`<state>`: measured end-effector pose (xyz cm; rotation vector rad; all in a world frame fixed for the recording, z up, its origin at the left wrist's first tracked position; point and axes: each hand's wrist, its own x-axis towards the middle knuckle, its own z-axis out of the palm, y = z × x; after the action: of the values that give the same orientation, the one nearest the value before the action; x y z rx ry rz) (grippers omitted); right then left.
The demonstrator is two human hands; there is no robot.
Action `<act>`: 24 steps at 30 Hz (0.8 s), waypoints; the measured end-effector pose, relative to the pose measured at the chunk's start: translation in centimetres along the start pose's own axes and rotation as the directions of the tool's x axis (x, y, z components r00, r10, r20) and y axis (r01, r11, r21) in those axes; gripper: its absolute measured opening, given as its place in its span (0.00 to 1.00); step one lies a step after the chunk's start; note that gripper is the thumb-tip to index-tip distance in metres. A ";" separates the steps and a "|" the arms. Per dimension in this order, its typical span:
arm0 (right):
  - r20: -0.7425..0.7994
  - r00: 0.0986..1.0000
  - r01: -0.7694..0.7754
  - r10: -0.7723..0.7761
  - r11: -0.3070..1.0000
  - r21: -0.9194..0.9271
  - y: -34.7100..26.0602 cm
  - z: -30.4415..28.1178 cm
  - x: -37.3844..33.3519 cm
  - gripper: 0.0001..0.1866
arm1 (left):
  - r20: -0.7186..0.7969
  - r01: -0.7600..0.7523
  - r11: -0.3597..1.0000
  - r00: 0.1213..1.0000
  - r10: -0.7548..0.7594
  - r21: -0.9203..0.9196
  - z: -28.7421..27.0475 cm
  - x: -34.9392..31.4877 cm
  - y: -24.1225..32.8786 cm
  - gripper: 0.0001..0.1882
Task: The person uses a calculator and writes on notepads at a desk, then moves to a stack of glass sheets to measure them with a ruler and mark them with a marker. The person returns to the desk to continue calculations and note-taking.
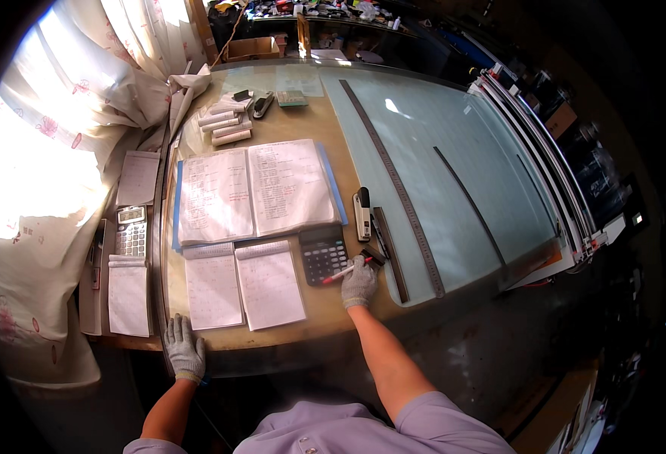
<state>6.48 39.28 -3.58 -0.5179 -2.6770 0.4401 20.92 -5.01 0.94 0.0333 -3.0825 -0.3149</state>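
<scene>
My left hand, in a grey knit glove, rests flat on the table's front left edge with its fingers stretched out. In the same kind of glove, my right hand is closed round a red and white pen. The pen's red end points left over the lower edge of a black calculator. Against my right fingertips is a small dark block whose kind I cannot make out. Two notepads, a left one and a right one, lie between my hands. Beyond them is an open ledger with filled pages.
A stapler and a short dark strip lie right of the calculator. Long rulers, one perforated-looking, cross the pale blue surface. Rolled papers lie farther back. A second calculator sits on the left ledge beside the curtain.
</scene>
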 end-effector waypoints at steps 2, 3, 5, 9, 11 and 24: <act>-0.006 1.000 0.004 -0.004 1.000 0.005 0.1 0.1 0.0 0.09 | 0.001 0.001 1.000 1.000 -0.001 -0.002 -0.1 0.0 0.1 0.37; -0.008 1.000 0.006 -0.006 1.000 0.007 0.1 0.1 0.0 0.09 | 0.002 0.001 1.000 1.000 -0.001 -0.003 -0.2 0.0 0.2 0.37; -0.004 1.000 0.002 -0.002 1.000 0.004 0.3 0.4 0.0 0.09 | 0.001 -0.004 1.000 1.000 0.004 -0.003 -0.3 0.1 0.3 0.37; -0.010 1.000 0.006 -0.006 1.000 0.006 0.3 0.4 0.0 0.09 | 0.001 -0.006 1.000 1.000 0.006 -0.003 -0.4 0.1 0.3 0.37; -0.004 1.000 0.005 -0.005 1.000 0.002 0.3 0.4 0.0 0.09 | 0.002 -0.005 1.000 1.000 0.005 -0.003 -0.4 0.1 0.3 0.37; 0.001 1.000 -0.003 0.003 1.000 0.002 0.4 0.7 0.0 0.09 | -0.002 -0.008 1.000 1.000 0.008 -0.004 -0.3 0.0 0.2 0.38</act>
<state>6.28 39.47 -4.29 -0.5208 -2.6773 0.4439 20.95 -4.88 1.24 0.0204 -3.0795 -0.3212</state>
